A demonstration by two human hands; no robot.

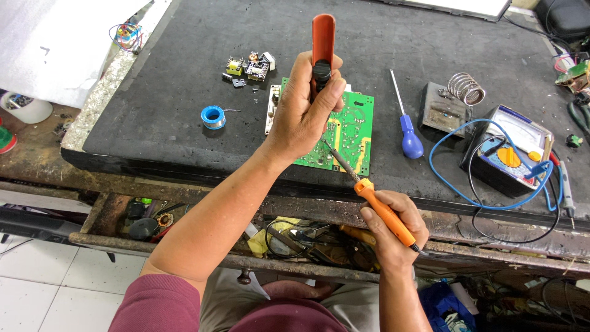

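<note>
At frame centre, the left hand [304, 114] wraps its grip around an orange-handled desoldering pump [322, 46], held upright over the green circuit board [344, 132] on the dark surface [184, 61]. Lower right, the right hand [393, 230] pinches an orange soldering iron [381, 209], tip touching the board.

A person seen from above, from their own head. Both forearms are bare from the elbow down. The left hand [301, 114] and the right hand [393, 227] wear no gloves, rings or watch. A short maroon sleeve [157, 304] covers the left upper arm, its hem ending above the elbow. The same maroon fabric shows across the chest at the bottom of the view. Light khaki trousers [224, 301] cover the lap below it.
</note>
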